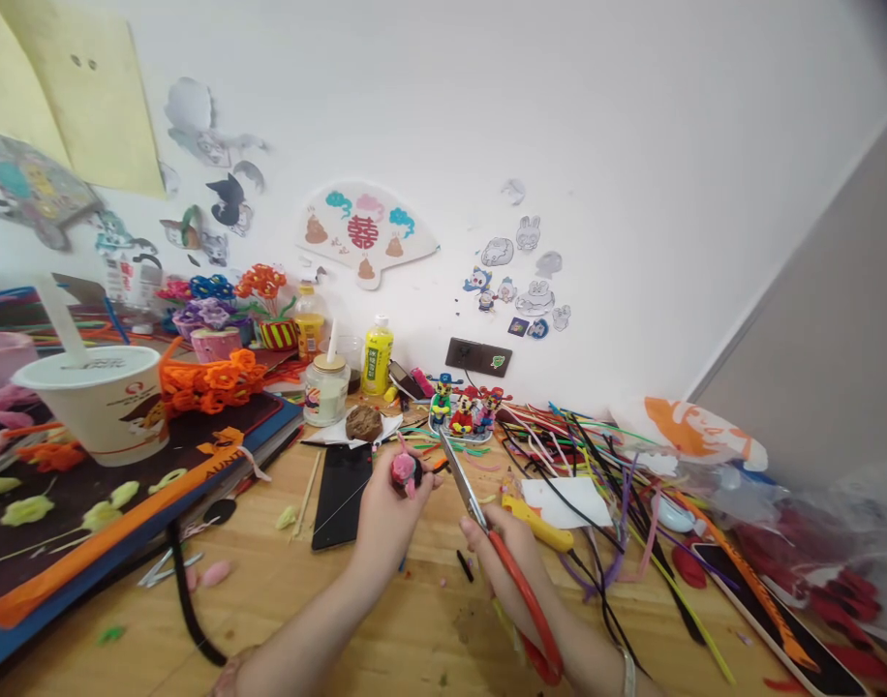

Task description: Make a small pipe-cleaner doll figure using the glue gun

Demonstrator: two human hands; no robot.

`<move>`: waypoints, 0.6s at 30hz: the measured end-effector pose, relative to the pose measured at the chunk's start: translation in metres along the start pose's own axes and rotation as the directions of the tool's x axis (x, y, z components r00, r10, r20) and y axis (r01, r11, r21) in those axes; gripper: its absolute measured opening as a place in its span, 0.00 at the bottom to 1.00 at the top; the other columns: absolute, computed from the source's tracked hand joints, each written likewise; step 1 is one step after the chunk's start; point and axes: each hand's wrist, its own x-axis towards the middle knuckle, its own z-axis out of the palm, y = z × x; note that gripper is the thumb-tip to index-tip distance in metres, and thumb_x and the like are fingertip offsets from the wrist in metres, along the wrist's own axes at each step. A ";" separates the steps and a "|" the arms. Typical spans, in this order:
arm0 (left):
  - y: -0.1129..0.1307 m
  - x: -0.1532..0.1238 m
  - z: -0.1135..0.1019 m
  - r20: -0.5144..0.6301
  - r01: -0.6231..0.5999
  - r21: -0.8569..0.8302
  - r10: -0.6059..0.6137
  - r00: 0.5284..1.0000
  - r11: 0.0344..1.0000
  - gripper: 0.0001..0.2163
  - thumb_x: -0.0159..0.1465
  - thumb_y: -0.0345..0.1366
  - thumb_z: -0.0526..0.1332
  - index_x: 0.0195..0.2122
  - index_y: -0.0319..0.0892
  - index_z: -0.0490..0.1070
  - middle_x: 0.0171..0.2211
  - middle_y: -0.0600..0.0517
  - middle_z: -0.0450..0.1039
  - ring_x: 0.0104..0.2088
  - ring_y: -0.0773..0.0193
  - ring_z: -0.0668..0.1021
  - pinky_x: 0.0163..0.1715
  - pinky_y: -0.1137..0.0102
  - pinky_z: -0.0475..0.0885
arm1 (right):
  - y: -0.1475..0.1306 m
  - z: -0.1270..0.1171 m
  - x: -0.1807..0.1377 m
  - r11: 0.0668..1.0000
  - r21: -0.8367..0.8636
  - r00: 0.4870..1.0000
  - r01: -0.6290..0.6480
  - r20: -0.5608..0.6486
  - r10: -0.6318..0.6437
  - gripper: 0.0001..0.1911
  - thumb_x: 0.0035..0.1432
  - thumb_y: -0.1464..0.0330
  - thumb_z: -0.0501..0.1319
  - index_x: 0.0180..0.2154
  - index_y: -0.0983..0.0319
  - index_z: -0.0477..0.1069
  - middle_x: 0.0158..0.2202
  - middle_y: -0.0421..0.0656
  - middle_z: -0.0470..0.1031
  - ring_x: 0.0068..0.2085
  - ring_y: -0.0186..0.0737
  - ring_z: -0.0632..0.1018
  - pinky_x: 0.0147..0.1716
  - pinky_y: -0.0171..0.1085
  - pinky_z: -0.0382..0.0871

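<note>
My left hand point(386, 515) is closed around a small pink and black pipe-cleaner figure point(404, 470), held up over the wooden table point(385, 629). My right hand point(507, 561) grips red-handled scissors point(487, 528). Their blades point up and left, with the tips close beside the figure. A black phone point(342, 494) lies flat just left of my left hand.
Several loose pipe cleaners point(596, 465) are strewn at the right, with a yellow utility knife point(536, 521) among them. A white paper cup point(99, 399) stands on dark books at the left. Bottles, a jar point(325, 389) and small figurines point(464, 414) line the wall.
</note>
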 end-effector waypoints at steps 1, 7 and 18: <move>-0.001 0.001 0.000 -0.003 0.001 0.000 -0.001 1.000 1.000 0.10 0.47 0.32 0.62 0.29 0.43 0.61 0.24 0.58 0.67 0.25 0.65 0.75 0.32 0.67 0.72 | -0.002 -0.002 0.000 1.000 0.005 1.000 0.000 0.000 0.000 0.15 0.53 0.59 0.51 0.20 0.60 0.56 0.16 0.36 0.58 0.18 0.32 0.63 0.17 0.31 0.57; -0.006 0.003 -0.001 0.007 0.192 -0.162 -0.193 0.981 0.968 0.14 0.45 0.31 0.64 0.31 0.43 0.61 0.24 0.60 0.68 0.25 0.68 0.76 0.33 0.68 0.73 | -0.003 -0.035 -0.004 0.997 0.046 0.996 -0.068 -0.060 0.070 0.12 0.49 0.59 0.55 0.23 0.61 0.62 0.16 0.34 0.59 0.16 0.31 0.63 0.15 0.30 0.56; -0.006 -0.001 0.002 0.076 0.369 -0.215 -0.361 0.929 0.904 0.16 0.40 0.30 0.67 0.29 0.42 0.62 0.22 0.59 0.70 0.24 0.68 0.77 0.34 0.69 0.74 | 0.047 -0.098 -0.037 0.841 0.438 0.914 -0.317 -0.097 0.395 0.16 0.53 0.55 0.49 0.32 0.61 0.64 0.14 0.34 0.58 0.16 0.34 0.64 0.17 0.33 0.58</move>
